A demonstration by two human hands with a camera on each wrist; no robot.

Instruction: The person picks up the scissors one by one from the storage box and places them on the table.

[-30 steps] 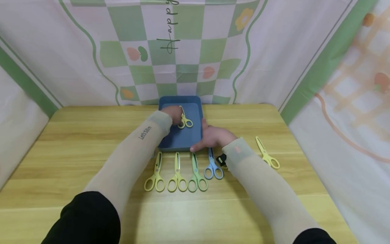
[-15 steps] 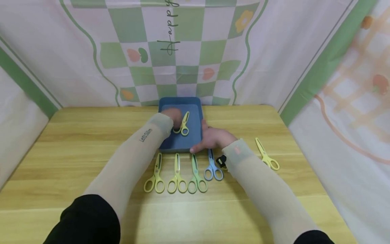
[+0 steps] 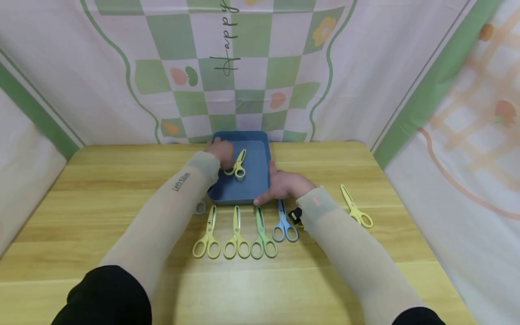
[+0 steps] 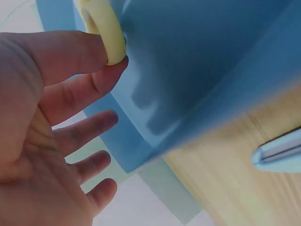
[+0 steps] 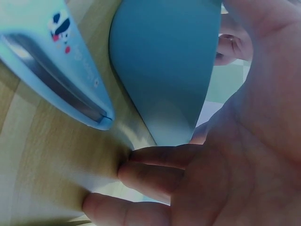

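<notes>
My left hand (image 3: 222, 154) is over the left part of a blue tray (image 3: 258, 155). Its thumb and index finger pinch one handle ring of yellow scissors (image 3: 240, 163); in the left wrist view, this yellow ring (image 4: 113, 40) sits between the fingertips while the other fingers spread loosely. The scissors' blades point toward the back of the tray. Against the tray's right side rests my right hand (image 3: 286, 183), its thumb at the near right corner. In the right wrist view its extended fingers (image 5: 150, 181) reach down to the tabletop beside the tray wall (image 5: 164, 61).
In front of the tray lie two yellow scissors (image 3: 210, 237), green scissors (image 3: 263, 237) and blue scissors (image 3: 283, 223). More yellow scissors (image 3: 355, 208) lie to the right. A pale blue ring (image 3: 200, 207) shows beside my left forearm. A patterned cloth (image 3: 248, 99) hangs behind the table.
My left hand has moved left within the tray, carrying the yellow scissors. The pale blue ring has come into sight beside the forearm. My right hand has stayed in place.
</notes>
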